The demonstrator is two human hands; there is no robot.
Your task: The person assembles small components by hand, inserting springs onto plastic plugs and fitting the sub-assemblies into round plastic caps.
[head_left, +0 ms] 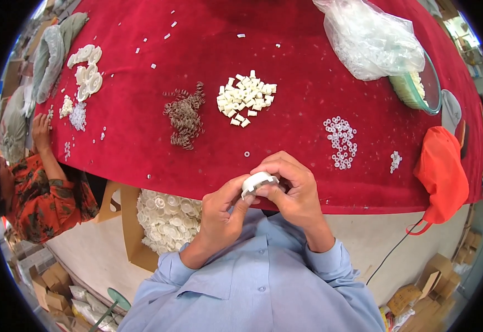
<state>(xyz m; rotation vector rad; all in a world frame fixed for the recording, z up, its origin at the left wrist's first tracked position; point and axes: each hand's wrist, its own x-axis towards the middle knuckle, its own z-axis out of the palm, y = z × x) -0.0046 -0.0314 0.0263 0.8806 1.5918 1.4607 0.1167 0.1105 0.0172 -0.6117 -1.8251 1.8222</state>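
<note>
Between both hands, just above the near edge of the red-covered table (286, 122), I hold a round white plastic part (258, 181). The fingers of my left hand (226, 207) pinch its left side. My right hand (289, 188) grips its right side, thumb underneath and fingers over the top. Some of the part is hidden behind my fingers. Ahead of my hands lies a single small white ring (247, 154). Beyond it sit a heap of cream plastic pieces (245, 98) and a tangle of brown metal springs (184, 116). Many small white rings (340, 142) are gathered to the right.
A cardboard box (133, 238) of round white parts stands below the table's edge. At the right are a clear plastic bag (371, 41), a glass bowl (404, 91) and a red cap (443, 174). On the left a co-worker's hand (41, 131) rests near small part piles.
</note>
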